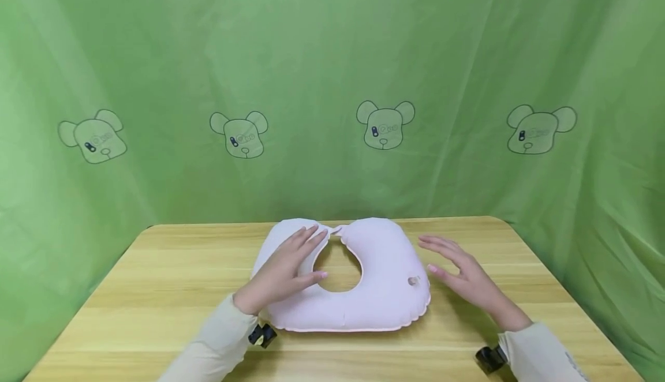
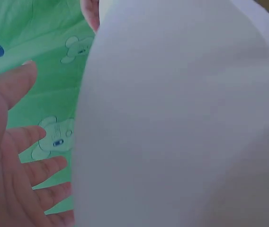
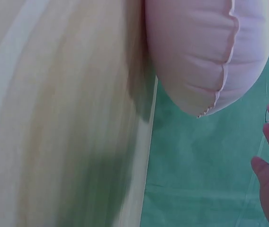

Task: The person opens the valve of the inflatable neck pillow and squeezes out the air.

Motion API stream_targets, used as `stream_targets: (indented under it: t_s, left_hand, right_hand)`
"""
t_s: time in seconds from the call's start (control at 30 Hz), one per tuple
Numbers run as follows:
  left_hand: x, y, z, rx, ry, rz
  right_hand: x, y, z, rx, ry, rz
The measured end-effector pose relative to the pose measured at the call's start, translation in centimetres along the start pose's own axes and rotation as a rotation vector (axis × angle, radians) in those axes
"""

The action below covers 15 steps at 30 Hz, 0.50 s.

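A pale pink inflated U-shaped neck pillow [image 1: 384, 307] lies on the wooden table, its two ends pointing away and joined by a small strap [image 1: 337, 230]. On its right side sits a small clear valve [image 1: 413, 281]. My left hand [image 1: 283, 269] is over the pillow's left side with fingers extended; whether it touches the pillow I cannot tell. Beside the right edge, apart from the pillow, my right hand [image 1: 467, 278] is held up with its fingers loosely extended and nothing in them. The right wrist view shows the pillow's wrinkled side seam [image 3: 224, 75].
The light wooden table [image 1: 171, 278] extends on both sides of the pillow. Behind and around it hangs a green curtain [image 1: 312, 53] printed with bear heads. A small black device [image 1: 490, 359] is strapped at the right wrist, another [image 1: 262, 336] at the left.
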<state>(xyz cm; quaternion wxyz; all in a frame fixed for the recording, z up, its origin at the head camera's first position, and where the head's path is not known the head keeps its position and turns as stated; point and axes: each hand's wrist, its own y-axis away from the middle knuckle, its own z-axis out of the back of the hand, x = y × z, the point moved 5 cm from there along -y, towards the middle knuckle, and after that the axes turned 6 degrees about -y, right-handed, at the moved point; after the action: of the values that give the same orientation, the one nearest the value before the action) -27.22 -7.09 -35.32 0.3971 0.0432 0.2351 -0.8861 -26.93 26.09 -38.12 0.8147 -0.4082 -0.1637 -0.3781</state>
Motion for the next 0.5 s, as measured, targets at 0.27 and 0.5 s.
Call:
stream_targets:
  t_s: [0.27,0.5]
  left_hand:
    - [-2.1,-1.2,-1.5,0.047,0.023,-0.053]
    - [-4.0,-2.0,-2.6,0.065,0.05,-0.091]
  right_hand:
    - [0.2,0.6,-0.5,0.032,-0.058,0.0]
    - [0.6,0.6,-0.4,0.036,-0.077,0.027]
